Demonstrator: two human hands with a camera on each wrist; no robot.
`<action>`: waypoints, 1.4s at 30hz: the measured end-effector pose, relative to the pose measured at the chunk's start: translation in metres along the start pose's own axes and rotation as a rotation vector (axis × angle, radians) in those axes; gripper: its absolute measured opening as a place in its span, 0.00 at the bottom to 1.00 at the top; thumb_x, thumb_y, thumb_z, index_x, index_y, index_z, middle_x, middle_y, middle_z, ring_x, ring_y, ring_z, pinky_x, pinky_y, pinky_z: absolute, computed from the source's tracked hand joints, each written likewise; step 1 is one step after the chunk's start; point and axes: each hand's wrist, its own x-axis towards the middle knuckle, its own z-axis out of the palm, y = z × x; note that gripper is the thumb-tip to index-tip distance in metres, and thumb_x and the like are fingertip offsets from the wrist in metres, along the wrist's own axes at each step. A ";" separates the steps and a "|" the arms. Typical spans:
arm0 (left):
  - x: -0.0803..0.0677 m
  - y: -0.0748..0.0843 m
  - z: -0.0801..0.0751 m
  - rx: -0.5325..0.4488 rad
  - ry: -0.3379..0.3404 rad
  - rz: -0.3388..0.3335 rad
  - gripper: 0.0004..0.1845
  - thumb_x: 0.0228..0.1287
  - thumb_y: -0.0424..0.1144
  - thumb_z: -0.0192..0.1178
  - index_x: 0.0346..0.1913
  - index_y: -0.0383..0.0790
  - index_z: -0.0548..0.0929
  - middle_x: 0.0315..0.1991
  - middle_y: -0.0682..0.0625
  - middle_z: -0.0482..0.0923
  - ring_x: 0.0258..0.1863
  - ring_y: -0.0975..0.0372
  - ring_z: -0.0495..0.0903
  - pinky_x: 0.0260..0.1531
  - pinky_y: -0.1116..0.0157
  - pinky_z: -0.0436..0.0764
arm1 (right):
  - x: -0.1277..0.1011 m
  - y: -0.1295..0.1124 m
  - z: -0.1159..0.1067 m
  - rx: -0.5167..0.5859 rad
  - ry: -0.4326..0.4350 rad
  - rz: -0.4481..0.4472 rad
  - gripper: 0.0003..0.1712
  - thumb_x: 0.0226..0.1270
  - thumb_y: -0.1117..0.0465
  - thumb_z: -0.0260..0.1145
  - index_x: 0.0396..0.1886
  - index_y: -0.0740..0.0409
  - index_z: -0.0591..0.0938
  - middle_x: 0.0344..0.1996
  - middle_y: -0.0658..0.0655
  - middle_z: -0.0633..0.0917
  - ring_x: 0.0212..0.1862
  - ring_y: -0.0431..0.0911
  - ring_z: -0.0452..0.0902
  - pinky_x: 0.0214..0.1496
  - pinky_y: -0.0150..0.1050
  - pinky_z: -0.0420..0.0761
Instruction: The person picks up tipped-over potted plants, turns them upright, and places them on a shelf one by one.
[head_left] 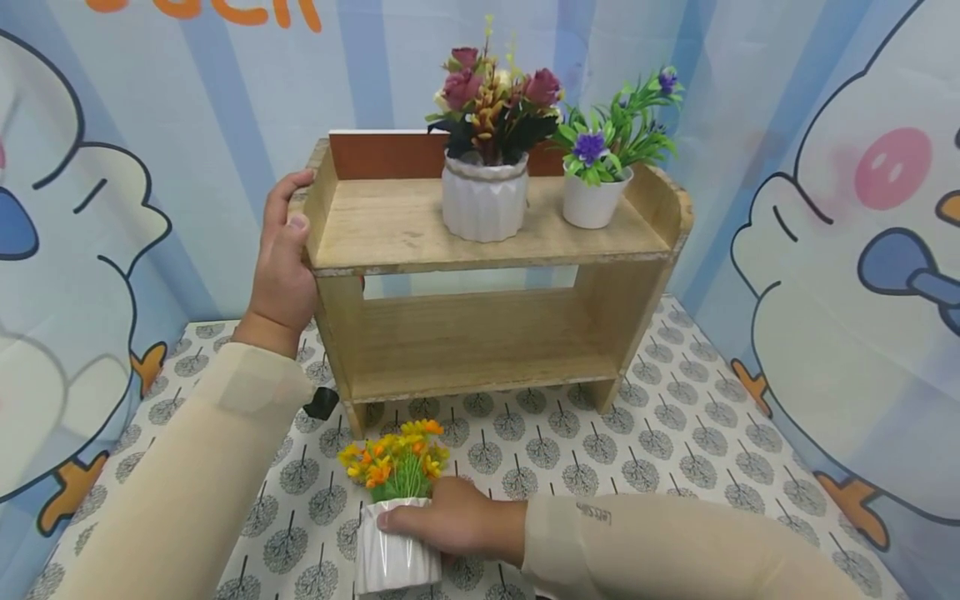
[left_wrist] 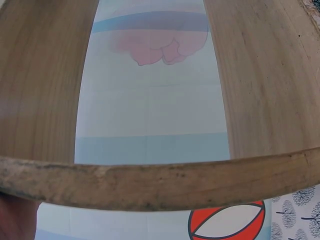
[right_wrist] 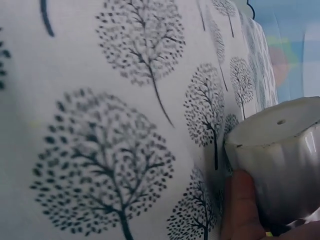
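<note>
Gripping shelf (head_left: 480, 250) and pot (head_left: 395, 550), hands (head_left: 281, 267) (head_left: 457, 521) work over tree-print tablecloth (head_left: 675, 442), cartoon curtains (head_left: 847, 275) behind.

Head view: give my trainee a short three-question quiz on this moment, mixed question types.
1. True or false: the right hand grips the orange-flower pot.
2. How many pots stand on the wooden shelf top?
3. The left hand holds the shelf's: A) left end B) right end C) lower board?

Key: 1 true. 2 two: the red-flower pot and the purple-flower pot. 3 A.
</note>
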 end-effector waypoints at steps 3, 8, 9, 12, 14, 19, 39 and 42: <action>-0.001 0.000 0.000 0.006 -0.003 -0.003 0.30 0.76 0.44 0.36 0.77 0.46 0.66 0.74 0.46 0.61 0.59 0.56 0.64 0.60 0.60 0.61 | -0.003 0.002 0.001 0.025 0.003 -0.059 0.44 0.57 0.37 0.75 0.55 0.74 0.81 0.30 0.57 0.85 0.31 0.47 0.83 0.37 0.45 0.86; -0.001 0.001 -0.001 0.030 -0.006 0.001 0.30 0.76 0.46 0.35 0.78 0.46 0.65 0.75 0.46 0.61 0.59 0.56 0.64 0.60 0.59 0.62 | -0.008 0.008 0.000 0.105 0.015 -0.163 0.39 0.58 0.44 0.78 0.60 0.67 0.80 0.35 0.55 0.87 0.32 0.44 0.84 0.33 0.39 0.86; -0.001 0.000 -0.001 0.028 -0.007 0.003 0.30 0.76 0.46 0.35 0.78 0.45 0.65 0.75 0.46 0.61 0.58 0.56 0.64 0.60 0.59 0.62 | -0.009 0.009 0.000 0.106 0.023 -0.181 0.40 0.58 0.45 0.79 0.61 0.66 0.79 0.38 0.56 0.87 0.35 0.43 0.85 0.36 0.39 0.86; -0.001 0.000 -0.002 0.031 -0.011 0.001 0.30 0.76 0.46 0.35 0.78 0.46 0.65 0.74 0.46 0.61 0.58 0.56 0.64 0.59 0.60 0.62 | -0.010 0.015 -0.002 0.067 0.071 -0.258 0.43 0.57 0.45 0.80 0.65 0.64 0.77 0.48 0.57 0.88 0.45 0.42 0.85 0.49 0.38 0.86; -0.001 0.000 -0.001 0.032 -0.010 -0.001 0.30 0.76 0.46 0.35 0.78 0.46 0.65 0.75 0.46 0.61 0.59 0.56 0.63 0.60 0.59 0.62 | -0.010 0.018 -0.004 0.013 0.101 -0.315 0.45 0.56 0.43 0.81 0.67 0.63 0.76 0.54 0.58 0.87 0.53 0.43 0.84 0.58 0.39 0.83; 0.000 0.000 -0.001 0.032 -0.006 0.000 0.30 0.76 0.46 0.35 0.78 0.46 0.65 0.74 0.46 0.61 0.59 0.56 0.63 0.60 0.59 0.61 | -0.016 0.025 -0.009 -0.103 0.160 -0.390 0.50 0.54 0.37 0.81 0.69 0.59 0.74 0.59 0.56 0.83 0.61 0.46 0.80 0.68 0.47 0.79; -0.001 0.003 0.000 0.052 -0.018 -0.014 0.30 0.76 0.45 0.34 0.78 0.46 0.64 0.76 0.46 0.60 0.60 0.55 0.63 0.60 0.58 0.62 | -0.029 -0.010 -0.062 -0.125 0.272 -0.845 0.44 0.53 0.47 0.82 0.68 0.51 0.75 0.60 0.48 0.84 0.62 0.40 0.81 0.58 0.34 0.83; -0.002 0.003 0.000 0.055 -0.018 -0.016 0.30 0.76 0.46 0.34 0.78 0.46 0.64 0.76 0.45 0.59 0.59 0.55 0.63 0.60 0.59 0.62 | -0.030 -0.024 -0.073 -0.137 0.303 -0.902 0.46 0.53 0.48 0.81 0.70 0.54 0.73 0.61 0.50 0.84 0.61 0.41 0.82 0.56 0.34 0.84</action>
